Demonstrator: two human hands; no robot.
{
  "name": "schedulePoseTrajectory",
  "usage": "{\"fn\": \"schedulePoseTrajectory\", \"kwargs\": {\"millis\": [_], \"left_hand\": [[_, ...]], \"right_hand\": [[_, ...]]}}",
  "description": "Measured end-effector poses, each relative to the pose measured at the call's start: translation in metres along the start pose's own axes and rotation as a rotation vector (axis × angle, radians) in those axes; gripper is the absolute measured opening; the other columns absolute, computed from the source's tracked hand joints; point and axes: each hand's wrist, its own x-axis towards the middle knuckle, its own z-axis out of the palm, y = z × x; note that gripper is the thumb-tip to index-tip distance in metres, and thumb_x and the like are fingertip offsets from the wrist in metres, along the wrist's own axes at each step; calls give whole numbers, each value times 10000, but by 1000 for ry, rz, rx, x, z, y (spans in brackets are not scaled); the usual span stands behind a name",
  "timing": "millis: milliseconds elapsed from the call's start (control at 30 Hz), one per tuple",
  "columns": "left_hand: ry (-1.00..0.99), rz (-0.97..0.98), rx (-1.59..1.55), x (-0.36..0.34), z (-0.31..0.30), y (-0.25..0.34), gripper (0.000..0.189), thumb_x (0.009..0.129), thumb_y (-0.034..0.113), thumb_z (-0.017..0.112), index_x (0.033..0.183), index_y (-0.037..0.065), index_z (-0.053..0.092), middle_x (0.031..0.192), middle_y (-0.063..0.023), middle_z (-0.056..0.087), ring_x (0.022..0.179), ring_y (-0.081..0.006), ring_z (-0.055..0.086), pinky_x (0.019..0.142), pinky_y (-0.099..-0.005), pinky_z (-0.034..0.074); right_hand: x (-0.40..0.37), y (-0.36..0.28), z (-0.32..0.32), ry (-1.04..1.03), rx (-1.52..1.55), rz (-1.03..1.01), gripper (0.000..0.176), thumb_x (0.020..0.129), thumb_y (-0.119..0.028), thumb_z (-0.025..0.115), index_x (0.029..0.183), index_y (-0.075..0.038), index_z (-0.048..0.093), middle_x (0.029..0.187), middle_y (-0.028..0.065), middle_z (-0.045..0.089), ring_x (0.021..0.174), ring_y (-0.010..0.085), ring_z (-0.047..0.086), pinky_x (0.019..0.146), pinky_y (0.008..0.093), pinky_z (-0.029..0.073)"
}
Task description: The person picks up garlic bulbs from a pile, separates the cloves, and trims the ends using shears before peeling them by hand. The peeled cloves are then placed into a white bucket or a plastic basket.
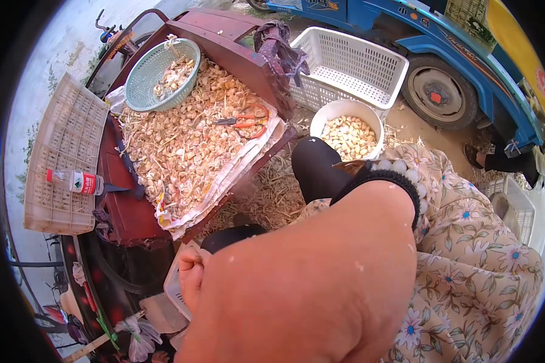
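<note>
A bare forearm [309,272], pushed out of a black elastic cuff, fills the lower middle close to the camera. It appears to be my right arm; its hand is not visible. Past its left edge, curled fingers of what looks like my left hand [192,275] show above a white basket [174,284]; the forearm covers the rest, and whatever they hold is hidden. Farther up, many garlic cloves [188,145] lie on a sheet in a dark red cart. Orange-handled scissors [245,121] rest on them. Beside my knee stands a white bucket [317,124] of pale cloves.
A green colander [133,75] holding some garlic sits on the heap. Behind the bucket is a white crate [345,45], near a blue vehicle's wheel [439,91]. At left, a bottle [75,181] lies against another crate [66,139]. Another person's dark-clothed leg [508,163] shows at right.
</note>
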Motion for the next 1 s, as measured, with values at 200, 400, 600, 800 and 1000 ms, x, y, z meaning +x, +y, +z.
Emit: {"fn": "schedulePoseTrajectory", "kwargs": {"millis": [200,400,600,800,1000], "left_hand": [[258,101,256,-20,-74,25,135,871,84,482,1002,56,501,785,-75,502,520,-85,399,481,-196,362],[771,199,866,-54,-169,33,83,882,41,465,961,51,490,818,-62,557,555,-49,423,490,-177,346],[894,25,1445,-93,-254,12,206,854,69,504,1014,-43,570,1065,-131,587,964,-232,559,864,-310,424],[703,172,1251,-63,-177,-25,213,852,57,523,1042,-36,546,1162,-155,548,1102,-226,501,955,-329,375],[540,41,1411,-59,-139,-21,157,878,69,528,1007,-21,529,912,-66,596,723,-102,547,651,-216,435]], "right_hand": [[2,10,15,-85,145,38,145,801,-67,654,916,11,614,780,47,635,651,84,604,562,207,493],[1,26,24,-73,273,70,142,798,-65,650,910,13,611,766,52,636,637,88,606,541,207,490],[11,39,22,-55,369,132,139,796,-63,646,905,15,608,753,57,636,624,92,608,521,208,486],[36,54,20,11,420,232,136,794,-61,641,900,17,605,739,62,636,611,96,610,500,208,483],[60,101,-23,296,324,257,141,793,-70,639,888,23,591,729,67,629,625,103,614,499,211,486]]}}
